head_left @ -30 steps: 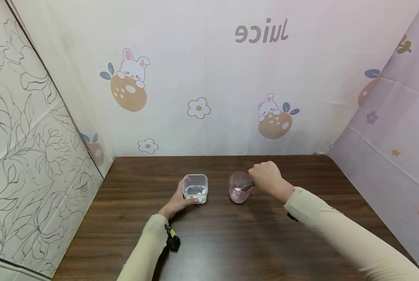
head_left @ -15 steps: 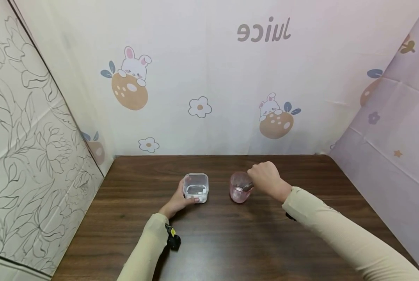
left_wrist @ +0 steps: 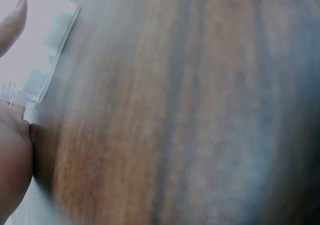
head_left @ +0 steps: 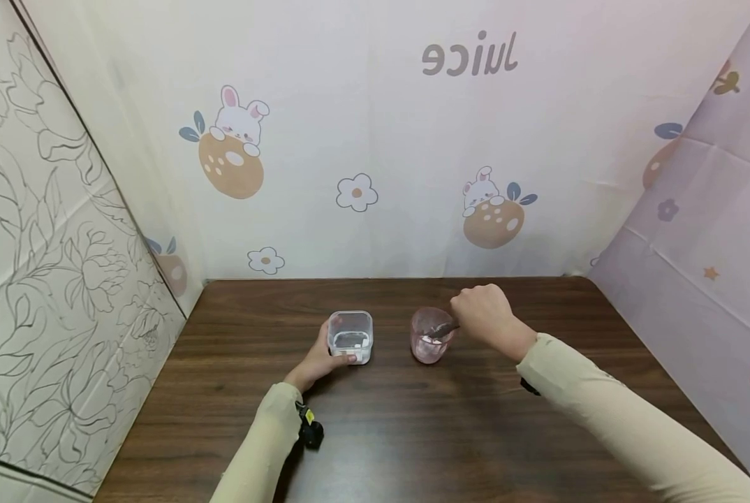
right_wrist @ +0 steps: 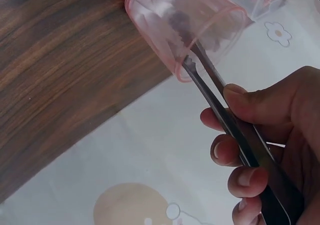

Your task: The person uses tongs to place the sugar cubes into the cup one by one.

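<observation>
In the head view my left hand (head_left: 318, 360) holds a clear square plastic container (head_left: 350, 320) on the table, thumb at its front side. Small white pieces (head_left: 360, 344) lie inside it. My right hand (head_left: 484, 311) grips metal tongs (head_left: 443, 330), whose tips reach into a pink transparent cup (head_left: 422, 323). Seen from the right wrist, the tongs (right_wrist: 282, 197) lie between thumb and curled fingers, and their two arms stand a little apart at the cup's (right_wrist: 150, 40) mouth. White contents show in the cup; whether the tips pinch anything I cannot tell.
A dark wood-grain table (head_left: 375, 433) carries both vessels, the container to the left of the cup. A printed cloth (head_left: 375, 140) hangs behind the table's far edge, with another cloth on the right. A white panel with flower line drawings (head_left: 67, 279) stands at the left.
My right hand has shifted slightly right and up, and more of the tongs shows above the cup's rim. My left hand and the container stay in place.
</observation>
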